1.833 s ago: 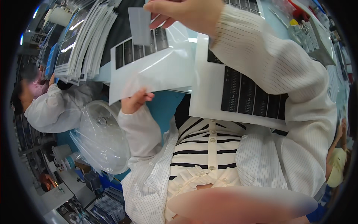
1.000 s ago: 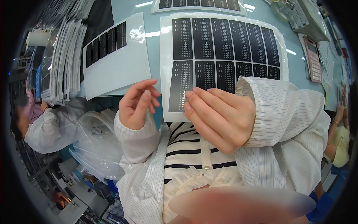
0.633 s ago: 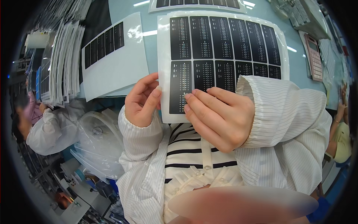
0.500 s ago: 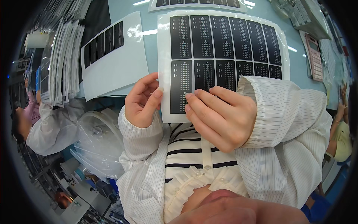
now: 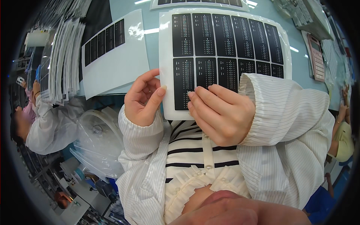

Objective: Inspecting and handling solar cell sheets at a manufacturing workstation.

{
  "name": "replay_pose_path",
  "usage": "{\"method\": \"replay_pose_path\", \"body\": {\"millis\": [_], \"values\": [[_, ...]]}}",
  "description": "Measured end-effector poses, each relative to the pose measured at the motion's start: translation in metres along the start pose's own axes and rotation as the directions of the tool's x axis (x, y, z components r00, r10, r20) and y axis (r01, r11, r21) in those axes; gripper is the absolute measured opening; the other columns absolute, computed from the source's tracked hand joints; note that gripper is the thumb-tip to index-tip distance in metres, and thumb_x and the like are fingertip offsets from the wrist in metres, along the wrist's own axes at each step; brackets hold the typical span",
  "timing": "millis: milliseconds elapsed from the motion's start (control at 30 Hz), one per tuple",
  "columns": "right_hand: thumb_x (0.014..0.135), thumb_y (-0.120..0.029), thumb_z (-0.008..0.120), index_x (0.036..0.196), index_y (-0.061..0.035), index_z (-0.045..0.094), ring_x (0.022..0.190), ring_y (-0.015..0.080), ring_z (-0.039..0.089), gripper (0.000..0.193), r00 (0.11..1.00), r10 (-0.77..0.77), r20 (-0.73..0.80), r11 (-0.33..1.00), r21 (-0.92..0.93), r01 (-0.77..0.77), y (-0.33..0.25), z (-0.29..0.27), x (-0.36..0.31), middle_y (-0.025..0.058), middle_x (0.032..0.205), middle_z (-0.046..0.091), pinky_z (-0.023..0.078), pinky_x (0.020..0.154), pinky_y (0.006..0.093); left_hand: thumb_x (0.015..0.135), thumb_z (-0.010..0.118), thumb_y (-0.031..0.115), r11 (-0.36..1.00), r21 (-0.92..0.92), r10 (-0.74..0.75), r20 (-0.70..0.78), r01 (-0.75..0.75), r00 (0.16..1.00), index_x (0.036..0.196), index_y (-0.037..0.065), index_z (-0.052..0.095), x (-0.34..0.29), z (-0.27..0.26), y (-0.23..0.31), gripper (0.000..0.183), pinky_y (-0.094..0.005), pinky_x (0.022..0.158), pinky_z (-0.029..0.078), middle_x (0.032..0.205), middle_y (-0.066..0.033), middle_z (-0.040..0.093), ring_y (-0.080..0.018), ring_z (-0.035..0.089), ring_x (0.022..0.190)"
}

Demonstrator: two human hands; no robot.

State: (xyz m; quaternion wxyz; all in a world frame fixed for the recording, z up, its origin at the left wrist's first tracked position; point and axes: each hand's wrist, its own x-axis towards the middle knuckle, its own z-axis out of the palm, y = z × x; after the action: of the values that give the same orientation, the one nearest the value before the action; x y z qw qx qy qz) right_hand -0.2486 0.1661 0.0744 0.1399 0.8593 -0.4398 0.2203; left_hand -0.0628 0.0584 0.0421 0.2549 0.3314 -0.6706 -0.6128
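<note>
A glossy white sheet (image 5: 166, 45) carries rows of black rectangular labels with small pale markings. Its near edge reaches over the table's front edge, close to my body. My left hand (image 5: 143, 100) grips the sheet's left margin, thumb on top and the curled fingers partly behind it. Over the lower left black label (image 5: 183, 75) is my right hand (image 5: 227, 114), its fingers bent and pressed together, the tips at that label's right side. Anything pinched there is hidden or too small to make out. My right hand and sleeve cover part of the lower row.
Left of my sheet lies another white sheet (image 5: 112, 69) with a few black labels. Farther left stands a tall stack of sheets (image 5: 63, 60). A pink calculator (image 5: 316, 58) sits at right. Beyond is another label sheet (image 5: 198, 5). A person in a white sleeve (image 5: 52, 129) is at left.
The sheet's near part has shifted slightly away from me, and my right hand has moved slightly up with it. My left hand keeps its hold on the margin.
</note>
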Motion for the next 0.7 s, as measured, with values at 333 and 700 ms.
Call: {"method": "replay_pose_path", "body": {"millis": [333,700], "values": [[0.071,-0.01,0.067,0.08,0.0021,0.063,0.068,0.0217,0.062,0.016,0.982,0.147,-0.115,0.989,0.001,-0.148,0.062,-0.059,-0.016,0.0119,0.075,0.063,0.051,0.058,0.0274,0.082,0.057,0.006,0.997,0.075,0.01,0.007,-0.011,1.0,0.105,-0.003,0.052,0.011,-0.006,0.007,0.025,-0.0182,0.064,0.04,0.079,-0.0016,0.055,-0.0061,0.05,0.069],[0.083,-0.018,0.057,0.088,-0.0009,0.059,0.055,0.0064,0.052,0.018,0.232,0.861,0.453,0.034,0.404,-0.914,0.092,-0.094,-0.138,0.0019,0.068,0.057,0.039,0.048,0.0166,0.081,0.06,0.01,0.967,0.24,0.057,0.129,-0.087,0.99,0.077,-0.001,0.056,0.045,-0.013,0.025,0.012,-0.0178,0.055,0.035,0.066,0.0003,0.053,-0.0047,0.044,0.059]]}}
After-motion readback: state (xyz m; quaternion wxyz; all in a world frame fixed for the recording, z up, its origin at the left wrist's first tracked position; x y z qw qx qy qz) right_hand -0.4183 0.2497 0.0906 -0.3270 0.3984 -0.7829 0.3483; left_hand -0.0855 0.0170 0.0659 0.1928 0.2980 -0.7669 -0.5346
